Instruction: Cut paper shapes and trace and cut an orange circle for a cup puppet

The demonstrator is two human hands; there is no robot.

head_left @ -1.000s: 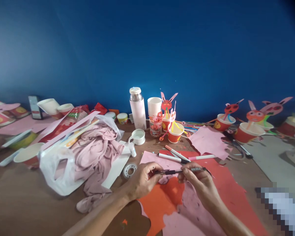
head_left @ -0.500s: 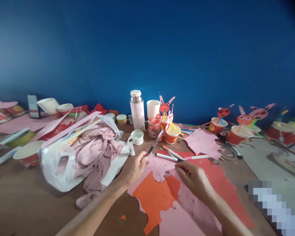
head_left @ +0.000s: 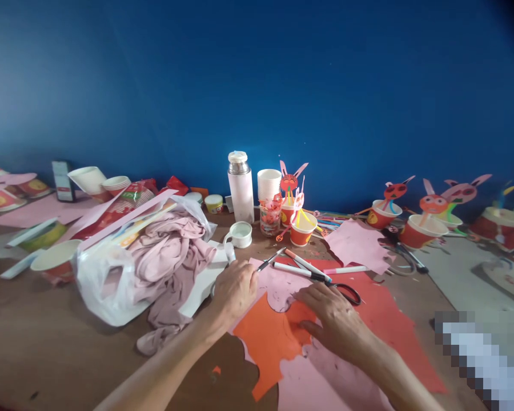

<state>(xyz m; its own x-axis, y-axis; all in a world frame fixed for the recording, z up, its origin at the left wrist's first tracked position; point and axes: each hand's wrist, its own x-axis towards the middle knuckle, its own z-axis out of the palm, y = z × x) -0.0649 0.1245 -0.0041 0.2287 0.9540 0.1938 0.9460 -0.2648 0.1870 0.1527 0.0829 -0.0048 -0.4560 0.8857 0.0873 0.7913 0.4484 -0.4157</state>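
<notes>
My left hand [head_left: 235, 288] is closed around a black pen [head_left: 270, 260] whose tip points up and right, low over the table. My right hand [head_left: 328, 319] lies open, fingers spread flat, on overlapping sheets of orange paper [head_left: 265, 342] and pink paper [head_left: 282, 288]. A larger red sheet [head_left: 385, 325] lies under them to the right. Black-handled scissors [head_left: 348, 292] rest just beyond my right fingertips. Two white markers [head_left: 302, 267] and a pink marker [head_left: 346, 269] lie on the paper behind my hands.
A white plastic bag with pink cloth [head_left: 163, 260] sits left of my hands. Behind stand a white thermos [head_left: 241, 185], stacked white cups [head_left: 269, 184], a small white mug [head_left: 241, 234] and red paper-cup rabbit figures [head_left: 302, 228] [head_left: 424, 231] along the blue wall.
Both hands held the pen together a second ago. The right hand let go and settled flat on the paper; the left swung the pen away and lowered it toward the table.
</notes>
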